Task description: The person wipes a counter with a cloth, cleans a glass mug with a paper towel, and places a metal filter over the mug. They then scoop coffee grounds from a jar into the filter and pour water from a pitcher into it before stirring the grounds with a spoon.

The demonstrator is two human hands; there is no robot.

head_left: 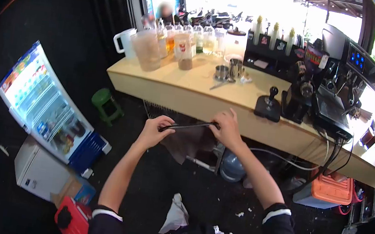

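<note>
Stretched between my two hands is a dark, thin, limp sheet [191, 144], like a cloth or a plastic bag; I cannot tell which. My left hand [152, 131] pinches the left end of its black upper edge. At the other end, the fingers of my right hand [227, 129] are closed on the same edge. The edge runs almost straight, and the brownish lower part hangs down. Both hands are in front of the wooden counter [176, 94], below its top.
On the counter stand a clear pitcher [146, 51], several bottles, metal cups [221, 72], a tamper [271, 104] and an espresso machine [334, 102]. A water jug [233, 165] and an orange-lidded box [332, 188] sit below. Leftward are a green stool [107, 105] and a lit fridge [51, 100].
</note>
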